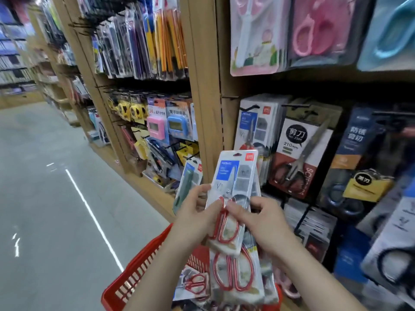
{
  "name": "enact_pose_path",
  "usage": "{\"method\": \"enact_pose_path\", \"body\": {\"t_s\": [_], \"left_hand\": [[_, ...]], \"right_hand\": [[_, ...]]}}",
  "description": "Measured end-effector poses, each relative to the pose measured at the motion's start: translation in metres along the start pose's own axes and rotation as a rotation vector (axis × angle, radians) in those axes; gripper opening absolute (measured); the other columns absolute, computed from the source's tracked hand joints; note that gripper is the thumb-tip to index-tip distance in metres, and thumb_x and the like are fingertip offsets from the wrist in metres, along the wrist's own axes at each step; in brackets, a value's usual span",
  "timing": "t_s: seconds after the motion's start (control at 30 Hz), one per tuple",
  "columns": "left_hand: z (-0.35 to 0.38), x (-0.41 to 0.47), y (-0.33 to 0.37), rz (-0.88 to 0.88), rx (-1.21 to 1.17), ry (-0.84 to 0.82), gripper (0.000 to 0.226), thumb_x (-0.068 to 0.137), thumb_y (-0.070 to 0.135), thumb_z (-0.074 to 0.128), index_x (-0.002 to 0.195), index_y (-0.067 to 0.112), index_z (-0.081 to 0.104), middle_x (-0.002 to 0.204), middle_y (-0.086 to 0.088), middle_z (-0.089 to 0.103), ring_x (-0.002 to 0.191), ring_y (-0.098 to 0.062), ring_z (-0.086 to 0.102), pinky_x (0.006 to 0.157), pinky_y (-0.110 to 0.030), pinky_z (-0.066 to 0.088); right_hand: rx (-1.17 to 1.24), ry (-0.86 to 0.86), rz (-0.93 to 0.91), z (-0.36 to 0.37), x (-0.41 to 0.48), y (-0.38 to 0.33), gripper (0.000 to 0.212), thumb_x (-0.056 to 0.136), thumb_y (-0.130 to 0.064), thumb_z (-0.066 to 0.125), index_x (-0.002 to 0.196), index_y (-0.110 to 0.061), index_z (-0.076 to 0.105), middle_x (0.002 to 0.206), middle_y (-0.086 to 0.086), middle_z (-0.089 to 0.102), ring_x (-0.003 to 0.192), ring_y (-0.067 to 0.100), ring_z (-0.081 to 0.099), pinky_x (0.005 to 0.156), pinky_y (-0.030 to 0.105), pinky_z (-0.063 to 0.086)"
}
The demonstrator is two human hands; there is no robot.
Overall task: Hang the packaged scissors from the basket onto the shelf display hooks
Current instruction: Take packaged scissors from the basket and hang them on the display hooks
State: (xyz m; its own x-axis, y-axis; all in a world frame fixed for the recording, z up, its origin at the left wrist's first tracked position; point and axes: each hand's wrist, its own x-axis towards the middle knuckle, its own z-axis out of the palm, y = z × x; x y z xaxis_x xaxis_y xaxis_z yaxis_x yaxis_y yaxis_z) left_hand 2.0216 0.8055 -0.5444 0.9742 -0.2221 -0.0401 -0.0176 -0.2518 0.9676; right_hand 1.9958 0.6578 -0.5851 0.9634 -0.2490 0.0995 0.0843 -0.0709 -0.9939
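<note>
two hands on one scissors pack, centre of frame, short of the hooks.
wooden upright [203, 86] stands left of the hook bay; matching packs [253, 131] hang on a black hook [249, 108] centre right, other scissors cards [301, 158] beside them. red basket [134, 272], bottom centre, holds more red-handled packs [195, 286]. held scissors pack [233, 176]: clear blister, blue-and-white card, red handles, top tilted right, apart from the hook. left hand [195, 212] curls round its left edge; right hand [262, 218] pinches it at the handles.

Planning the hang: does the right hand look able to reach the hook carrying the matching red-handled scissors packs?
Probably yes. The right hand, holding the scissors pack with the left hand, is just below that hook, and nothing stands between them.
</note>
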Motion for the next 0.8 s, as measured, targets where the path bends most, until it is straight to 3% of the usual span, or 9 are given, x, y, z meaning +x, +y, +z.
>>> {"method": "enact_pose_path", "body": {"t_s": [0.13,0.27,0.33,0.4,0.47,0.5,0.6,0.7,0.8], "left_hand": [[0.005,0.009,-0.005,0.021,-0.001,0.070,0.034,0.084,0.034,0.076,0.110,0.041,0.055,0.093,-0.003,0.069,0.082,-0.018,0.073,0.076,-0.037,0.061],[0.011,0.017,-0.007,-0.021,-0.197,0.066,0.038,0.085,0.018,0.076,0.117,0.030,0.059,0.093,-0.012,0.073,0.078,-0.026,0.076,0.075,-0.049,0.062],[0.012,0.020,-0.007,-0.008,-0.269,0.105,0.033,0.088,0.013,0.072,0.114,0.030,0.059,0.091,-0.009,0.072,0.074,-0.027,0.076,0.067,-0.044,0.062],[0.013,0.024,-0.006,0.029,-0.309,0.146,0.036,0.090,0.011,0.069,0.117,0.031,0.057,0.093,-0.008,0.071,0.074,-0.027,0.076,0.063,-0.043,0.062],[0.014,0.029,-0.004,0.084,-0.315,0.167,0.042,0.090,0.011,0.068,0.124,0.032,0.055,0.096,-0.004,0.073,0.080,-0.026,0.076,0.071,-0.048,0.062],[0.014,0.032,-0.002,0.112,-0.324,0.168,0.044,0.091,0.011,0.068,0.125,0.034,0.055,0.096,-0.001,0.074,0.084,-0.025,0.076,0.075,-0.051,0.061],[0.017,0.043,0.007,0.196,-0.307,0.131,0.043,0.092,0.015,0.067,0.120,0.045,0.056,0.100,0.004,0.075,0.089,-0.022,0.075,0.078,-0.052,0.061],[0.023,0.056,0.016,0.259,-0.301,0.105,0.042,0.092,0.017,0.067,0.118,0.048,0.056,0.110,0.003,0.072,0.094,-0.019,0.074,0.079,-0.049,0.061],[0.031,0.068,0.027,0.317,-0.277,0.102,0.041,0.092,0.011,0.066,0.109,0.048,0.060,0.109,0.008,0.073,0.101,-0.018,0.072,0.085,-0.048,0.060]], "right_hand": [[0.015,-0.012,-0.051,-0.006,-0.001,-0.001,0.035,0.076,-0.048,0.075,0.084,-0.014,0.078,0.079,0.007,0.077,0.077,0.025,0.074,0.076,0.045,0.059],[-0.090,0.012,-0.103,-0.019,0.002,0.002,0.059,0.077,-0.069,0.059,0.069,-0.011,0.068,0.062,0.011,0.063,0.058,0.017,0.053,0.062,0.029,0.041],[-0.090,0.033,-0.111,-0.024,0.004,0.003,0.072,0.080,-0.073,0.058,0.078,-0.001,0.067,0.075,0.023,0.066,0.064,0.033,0.059,0.066,0.034,0.045],[-0.059,0.088,-0.110,-0.030,0.006,0.004,0.057,0.087,-0.057,0.062,0.083,-0.001,0.070,0.085,0.019,0.072,0.076,0.035,0.068,0.073,0.043,0.055],[-0.012,0.163,-0.120,-0.036,0.007,0.003,0.029,0.093,-0.033,0.063,0.077,-0.013,0.076,0.082,0.002,0.077,0.078,0.022,0.072,0.071,0.036,0.057],[0.002,0.195,-0.118,-0.040,0.008,0.003,0.028,0.094,-0.028,0.063,0.074,-0.014,0.076,0.080,0.003,0.077,0.074,0.021,0.071,0.067,0.031,0.054],[0.012,0.271,-0.107,-0.048,0.013,0.008,0.042,0.089,-0.037,0.064,0.074,0.003,0.067,0.085,0.024,0.070,0.076,0.045,0.064,0.064,0.045,0.051],[0.008,0.335,-0.115,-0.050,0.018,0.009,0.053,0.080,-0.048,0.064,0.073,0.005,0.064,0.086,0.028,0.067,0.071,0.040,0.064,0.066,0.048,0.052],[0.014,0.331,-0.107,-0.050,0.022,0.010,0.028,0.087,-0.036,0.066,0.080,-0.011,0.076,0.083,0.012,0.075,0.084,0.038,0.069,0.078,0.055,0.055]]}}
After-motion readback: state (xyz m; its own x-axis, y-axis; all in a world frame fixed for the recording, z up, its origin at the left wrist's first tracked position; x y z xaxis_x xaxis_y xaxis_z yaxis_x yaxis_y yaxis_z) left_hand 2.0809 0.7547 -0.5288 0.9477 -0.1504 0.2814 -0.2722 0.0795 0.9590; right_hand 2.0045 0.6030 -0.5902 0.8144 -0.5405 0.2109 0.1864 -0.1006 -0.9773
